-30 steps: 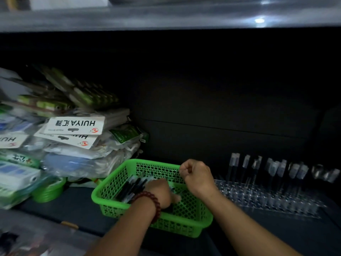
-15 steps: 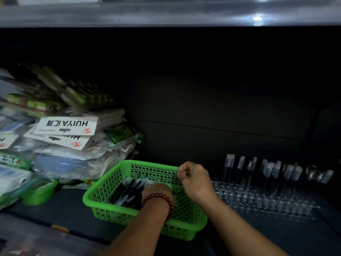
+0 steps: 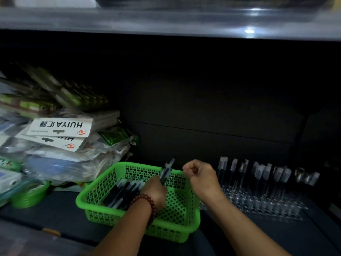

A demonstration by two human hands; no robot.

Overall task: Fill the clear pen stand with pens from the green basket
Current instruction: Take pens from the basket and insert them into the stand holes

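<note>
- Pens [image 3: 121, 194] lie in a dark heap along the left half of the green basket [image 3: 177, 221], which sits on a dark shelf [image 3: 55, 213] at the lower middle of the view.
- Left hand [image 3: 154, 193], with a red bead bracelet [image 3: 147, 204] on the wrist, reaches into the basket and grips a small bunch of pens [image 3: 167, 171]; their capped ends stick up and tilt right, above the basket's far rim.
- How many pens are in that bunch cannot be told; they blur together.
- Right hand [image 3: 202, 177] hovers over the basket's right rim, fingers curled in with thumb and forefinger close together; whether they pinch anything cannot be told.
- Stand [image 3: 258, 204], clear and low, lies just right of the basket, its left end hidden behind the right wrist.
- Standing pens [image 3: 267, 172] already fill its back row, upright with pale caps on top, spread from just beside the right hand to the far right.
- Nearer rows of the stand look bare, though the clear plastic is hard to read in the dim light.
- Packets [image 3: 60, 126] in a loose pile crowd the shelf to the left of the basket, with white cards printed "HUIYA" on top, upside down to the camera; the lowest ones bulge close to the basket's left rim.
- Small green tub [image 3: 29, 197] sits at the foot of that pile, left of the basket and apart from it.
- Upper shelf edge [image 3: 166, 21], pale and glossy, runs across the top of the view over everything.
</note>
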